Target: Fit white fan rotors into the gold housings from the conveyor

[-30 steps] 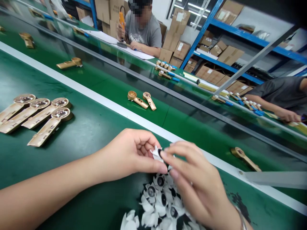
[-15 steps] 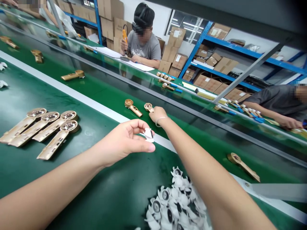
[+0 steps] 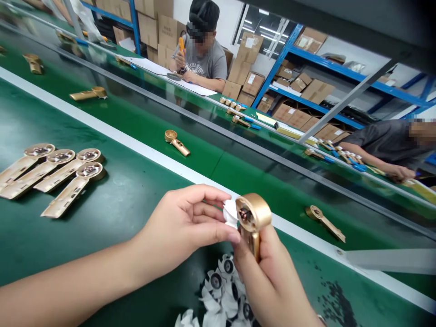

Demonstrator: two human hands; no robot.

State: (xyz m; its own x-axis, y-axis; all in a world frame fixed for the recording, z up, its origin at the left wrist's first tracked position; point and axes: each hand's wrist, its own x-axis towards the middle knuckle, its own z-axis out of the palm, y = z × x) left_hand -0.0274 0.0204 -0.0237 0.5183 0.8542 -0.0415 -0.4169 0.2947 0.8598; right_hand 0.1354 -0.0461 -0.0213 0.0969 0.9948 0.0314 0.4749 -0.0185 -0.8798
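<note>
The left hand (image 3: 189, 222) pinches a white plastic piece (image 3: 230, 213) between thumb and fingers, right against a gold handle (image 3: 252, 212). The right hand (image 3: 269, 281) wraps closed around that handle, holding it upright so its dark socket (image 3: 245, 214) faces the white piece, above a heap of white pieces (image 3: 221, 290) on the green table (image 3: 102, 245).

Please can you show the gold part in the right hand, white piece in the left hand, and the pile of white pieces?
Gold part (image 3: 261, 205): head view, on its rim.
White piece (image 3: 230, 213): head view, on its blade.
Pile of white pieces (image 3: 211, 296): head view, on one blade.
</note>
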